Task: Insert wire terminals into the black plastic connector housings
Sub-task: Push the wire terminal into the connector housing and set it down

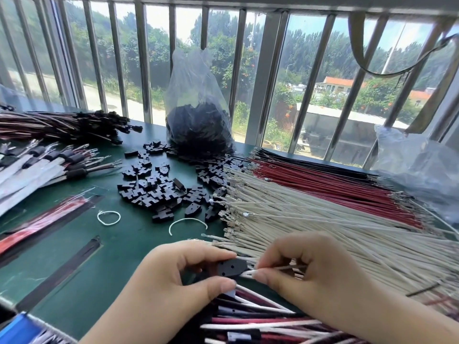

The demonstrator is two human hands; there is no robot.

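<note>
Left hand: pinches a black connector housing between thumb and fingers.
Right hand: pinches a white wire whose end meets the housing.
Beyond the hands: loose black housings heaped on the green tabletop, and a clear bag of housings.
Right of the heap: white wires, then red wires.
Under the hands: finished wire assemblies.

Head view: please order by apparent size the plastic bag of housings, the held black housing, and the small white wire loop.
1. plastic bag of housings
2. held black housing, though nearer the camera
3. small white wire loop, similar, unsure
</note>
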